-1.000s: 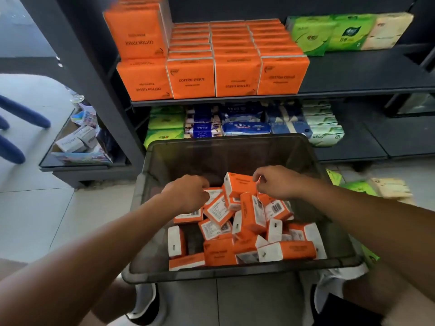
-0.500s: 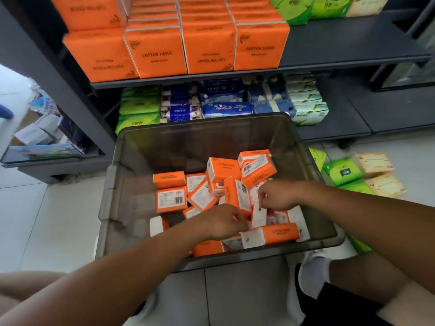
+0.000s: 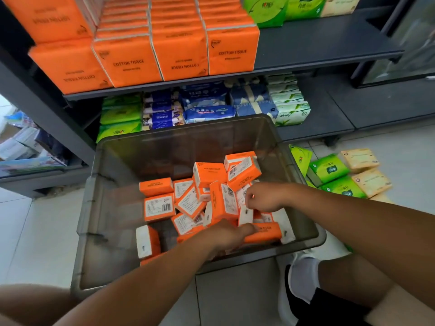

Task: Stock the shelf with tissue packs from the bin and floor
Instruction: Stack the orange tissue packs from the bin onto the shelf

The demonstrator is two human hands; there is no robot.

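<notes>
A grey translucent bin [image 3: 98, 208] stands on the floor before the shelf and holds several small orange tissue packs [image 3: 209, 174]. My left hand [image 3: 227, 235] reaches into the near right of the bin and grips a long orange pack [image 3: 266, 232] lying flat. My right hand [image 3: 264, 196] is curled over the pile just beyond it, fingers on a white-faced pack [image 3: 246, 215]; the grip itself is hidden. Large orange cotton tissue packs [image 3: 179, 52] fill the upper shelf [image 3: 317, 41].
The lower shelf [image 3: 329, 114] carries green, blue and white packs [image 3: 207, 111]. Green packs [image 3: 328, 168] and beige packs [image 3: 360, 158] lie on the tiled floor right of the bin. A dark low stand with boxes [image 3: 21, 147] sits at left. My white-socked foot [image 3: 303, 276] is below the bin.
My view has tilted down and closer to the bin. My left hand moved from the pile's left to the near right, onto the long pack. My right hand dropped nearer the front.
</notes>
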